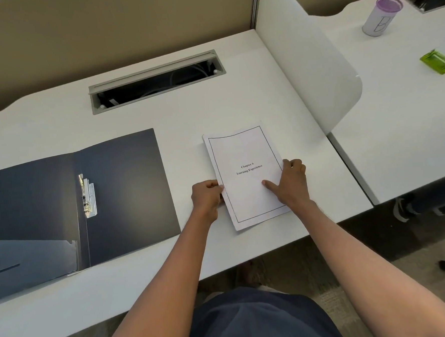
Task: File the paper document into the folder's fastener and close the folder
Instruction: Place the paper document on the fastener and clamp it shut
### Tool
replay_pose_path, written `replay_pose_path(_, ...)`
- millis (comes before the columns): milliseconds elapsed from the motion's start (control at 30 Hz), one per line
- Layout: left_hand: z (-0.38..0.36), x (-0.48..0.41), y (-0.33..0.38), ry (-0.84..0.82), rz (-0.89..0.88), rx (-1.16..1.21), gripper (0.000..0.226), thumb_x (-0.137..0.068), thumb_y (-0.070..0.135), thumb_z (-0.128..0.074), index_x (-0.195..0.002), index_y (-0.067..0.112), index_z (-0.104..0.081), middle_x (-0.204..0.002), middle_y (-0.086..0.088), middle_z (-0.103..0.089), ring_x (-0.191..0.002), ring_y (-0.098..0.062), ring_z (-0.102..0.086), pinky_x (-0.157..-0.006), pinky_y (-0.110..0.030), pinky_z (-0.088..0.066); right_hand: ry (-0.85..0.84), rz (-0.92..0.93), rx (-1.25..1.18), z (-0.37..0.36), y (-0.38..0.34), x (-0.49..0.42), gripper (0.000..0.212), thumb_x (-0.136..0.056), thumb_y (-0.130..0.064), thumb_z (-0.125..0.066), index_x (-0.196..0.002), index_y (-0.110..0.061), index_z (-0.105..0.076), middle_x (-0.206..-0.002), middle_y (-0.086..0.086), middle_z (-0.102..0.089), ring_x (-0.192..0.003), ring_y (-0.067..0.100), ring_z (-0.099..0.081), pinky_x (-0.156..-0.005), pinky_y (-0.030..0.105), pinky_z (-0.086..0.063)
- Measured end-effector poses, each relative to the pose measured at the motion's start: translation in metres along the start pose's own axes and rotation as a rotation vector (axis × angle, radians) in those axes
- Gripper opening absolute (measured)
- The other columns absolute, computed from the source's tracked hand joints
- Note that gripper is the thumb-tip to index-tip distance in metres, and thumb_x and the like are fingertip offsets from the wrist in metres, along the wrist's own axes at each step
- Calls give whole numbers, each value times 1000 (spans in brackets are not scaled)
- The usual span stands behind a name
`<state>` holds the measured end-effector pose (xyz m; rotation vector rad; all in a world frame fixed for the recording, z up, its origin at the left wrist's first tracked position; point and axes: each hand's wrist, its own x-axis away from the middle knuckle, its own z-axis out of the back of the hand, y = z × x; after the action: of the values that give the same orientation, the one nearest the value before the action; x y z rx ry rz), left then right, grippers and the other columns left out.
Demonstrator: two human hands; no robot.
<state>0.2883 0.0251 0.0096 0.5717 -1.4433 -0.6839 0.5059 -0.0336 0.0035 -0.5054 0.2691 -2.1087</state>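
Note:
A dark blue folder (129, 189) lies open flat on the left of the white desk (187, 123). Its metal fastener clip (88, 196) sits along the spine, with nothing in it. To the right lies the paper document (244, 154), a white stack with a bordered title page, flat on the desk. My left hand (207, 196) pinches the stack's left edge. My right hand (291, 181) holds the right edge, thumb pressed on the top sheet.
A cable slot (156, 81) is cut into the desk behind the folder. A white divider panel (311, 66) stands at the right. On the neighbouring desk are a purple-lidded cup (381, 16) and a green object (437, 60).

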Motion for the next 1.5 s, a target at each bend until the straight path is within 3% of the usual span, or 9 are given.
replay_pose_path(300,61,-3,13,-99,19,102,13,-93,-8,-67,-103,-3,-71,-88,-11,-76,-68,-16,-77,-61,-25,-61,-67,-56,-369,12,-16,-15,67,-92,-41,-70,-144,-5,-46,-136,14,-51,-124,31,-52,-105,42,-44)
replay_pose_path(467,125,-6,26,-77,-5,136,14,-93,-8,-66,-92,4,-71,-84,-6,-77,-68,-13,-76,-64,-24,-63,-304,-16,-690,6,-71,-14,18,-95,-35,-68,-96,-17,-61,-74,-9,-48,-59,7,-43,-56,23,-31)
replay_pose_path(567,168,-9,31,-68,-33,144,13,-93,-7,-66,-94,4,-72,-84,-5,-79,-76,-17,-76,-74,-27,-65,-375,95,-776,-5,-113,-7,48,-95,-25,-69,-68,-15,-30,-68,0,-19,-62,20,-14,-63,39,-10)
replay_pose_path(700,221,-8,38,-24,-68,144,12,-92,-6,-69,-97,4,-73,-88,-6,-80,-76,-16,-78,-71,-27,-65,-474,143,-821,-26,-160,0,50,-92,-22,-69,-74,7,-33,-73,14,-22,-71,30,-15,-65,44,-12)
replay_pose_path(833,268,-12,39,6,-103,72,19,-90,-3,-73,-109,-1,-73,-104,-15,-80,-91,-23,-79,-76,-28,-64,-493,188,-781,-41,-199,8,49,-96,-14,-67,-53,-14,-43,-60,2,-23,-58,18,-18,-53,27,-18)
replay_pose_path(967,306,-12,41,51,-166,-34,27,-90,0,-75,-116,-2,-71,-102,-16,-79,-95,-30,-78,-76,-30,-65,-496,181,-794,-61,-223,11,34,-95,-19,-68,-78,8,-57,-62,6,-33,-56,15,-23,-51,23,-25)
replay_pose_path(1133,355,-10,51,213,-390,-449,38,-89,5,-73,-126,14,-72,-117,-3,-75,-104,-14,-71,-89,-17,-57,-504,129,-866,-83,-238,11,22,-89,-29,-73,-98,-9,-78,-85,15,-65,-75,22,-50,-70,37,-40)
replay_pose_path(1300,392,-30,49,112,-409,-946,86,-85,21,-81,-159,16,-36,-169,-4,-30,-156,-22,-26,-128,-39,-21,-493,115,-895,-95,-250,13,14,-95,-17,-69,-102,-9,-78,-97,25,-75,-79,23,-64,-75,35,-50)
replay_pose_path(1500,396,-56,32,58,-415,-1189,120,-77,46,-85,-165,17,-10,-174,-5,2,-161,-21,7,-129,-47,4,-491,85,-920,-108,-263,18,18,-96,-12,-68,-112,-7,-75,-105,13,-79,-105,38,-73,-97,48,-58)
